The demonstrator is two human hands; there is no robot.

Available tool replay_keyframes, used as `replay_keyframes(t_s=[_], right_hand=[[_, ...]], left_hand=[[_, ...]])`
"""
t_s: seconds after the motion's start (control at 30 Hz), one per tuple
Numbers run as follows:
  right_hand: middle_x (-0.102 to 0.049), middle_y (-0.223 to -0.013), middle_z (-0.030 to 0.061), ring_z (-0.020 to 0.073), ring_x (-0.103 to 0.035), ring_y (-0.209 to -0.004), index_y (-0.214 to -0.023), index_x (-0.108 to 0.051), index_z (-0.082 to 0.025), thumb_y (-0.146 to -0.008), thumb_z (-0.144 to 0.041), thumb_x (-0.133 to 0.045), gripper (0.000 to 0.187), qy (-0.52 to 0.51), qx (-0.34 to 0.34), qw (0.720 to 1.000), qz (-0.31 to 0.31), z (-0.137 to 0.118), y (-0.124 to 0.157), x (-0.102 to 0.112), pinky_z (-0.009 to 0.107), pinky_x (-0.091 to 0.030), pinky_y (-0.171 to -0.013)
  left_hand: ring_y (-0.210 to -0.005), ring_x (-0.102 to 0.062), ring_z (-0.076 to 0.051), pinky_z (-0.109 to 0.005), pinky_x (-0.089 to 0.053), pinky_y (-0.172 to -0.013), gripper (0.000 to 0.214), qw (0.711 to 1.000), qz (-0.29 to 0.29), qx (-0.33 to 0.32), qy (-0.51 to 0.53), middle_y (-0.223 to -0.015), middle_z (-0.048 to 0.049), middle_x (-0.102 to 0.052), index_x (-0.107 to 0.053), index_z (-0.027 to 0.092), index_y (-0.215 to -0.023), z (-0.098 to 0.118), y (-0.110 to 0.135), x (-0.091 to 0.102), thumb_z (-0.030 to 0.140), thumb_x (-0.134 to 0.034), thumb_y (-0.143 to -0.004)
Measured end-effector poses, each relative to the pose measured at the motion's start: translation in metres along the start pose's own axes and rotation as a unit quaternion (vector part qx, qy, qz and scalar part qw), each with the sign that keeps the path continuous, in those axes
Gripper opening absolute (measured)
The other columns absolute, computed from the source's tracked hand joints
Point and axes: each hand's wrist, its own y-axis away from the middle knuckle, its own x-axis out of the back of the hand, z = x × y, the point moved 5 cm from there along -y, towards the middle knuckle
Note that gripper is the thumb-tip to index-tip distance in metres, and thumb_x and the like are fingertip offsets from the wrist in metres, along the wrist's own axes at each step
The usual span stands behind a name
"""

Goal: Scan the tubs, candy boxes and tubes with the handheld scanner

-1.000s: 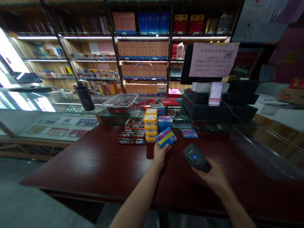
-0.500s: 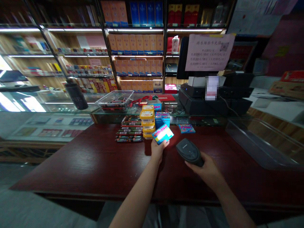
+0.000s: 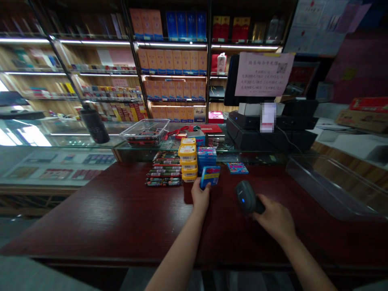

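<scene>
While the right hand [image 3: 277, 220] grips a scanner [image 3: 246, 197] by its handle, the left hand [image 3: 200, 197] pinches the lower edge of a blue packet [image 3: 211, 176] that juts beyond its thumb and looks to me light, stiffish and slick, best held by its edges.

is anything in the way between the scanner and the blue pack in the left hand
Nothing visible is between the scanner in the right hand and the blue pack in the left hand. The flat pack lies farther back, and the yellow tubs stand beyond the left hand.
</scene>
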Motion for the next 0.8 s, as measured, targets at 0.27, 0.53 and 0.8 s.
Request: replay_keyframes(t_s=[0.27, 0.53, 0.8], right_hand=[[-0.071, -0.095, 0.0050, 0.0209, -0.067, -0.082, -0.103, -0.061, -0.020, -0.081, -0.027, -0.047, 0.027, 0.011, 0.068, 0.995, 0.072, 0.022, 0.012, -0.022, 0.030, -0.046, -0.068], [-0.071, -0.095, 0.0098, 0.0227, -0.067, -0.082, -0.103, -0.062, -0.014, -0.080, -0.030, -0.052, 0.030, -0.012, 0.070, 0.985, 0.157, 0.029, 0.016, -0.018, 0.031, -0.046, -0.070], [-0.072, -0.092, 0.0085, 0.0207, -0.066, -0.074, -0.103, -0.062, -0.016, -0.081, -0.033, -0.049, 0.031, -0.016, 0.056, 0.977, 0.204, 0.033, 0.015, -0.014, 0.029, -0.044, -0.063]], left_hand=[[-0.077, -0.055, -0.016, -0.027, -0.044, -0.071, 0.008, 0.959, -0.061, -0.211, -0.176, -0.080, -0.0023, -0.060, -0.058, 0.019, -0.080, 0.041, 0.010, -0.006, 0.015, -0.053, -0.077], [-0.087, -0.049, -0.022, -0.034, -0.042, -0.074, 0.016, 0.813, -0.187, -0.365, -0.413, -0.088, -0.0062, -0.059, -0.060, 0.021, -0.091, 0.071, 0.002, -0.059, 0.016, -0.047, -0.082], [-0.089, -0.048, -0.021, -0.034, -0.040, -0.075, 0.017, 0.751, -0.260, -0.399, -0.457, -0.093, -0.0068, -0.058, -0.063, 0.021, -0.090, 0.054, -0.019, -0.119, 0.020, -0.047, -0.086]])
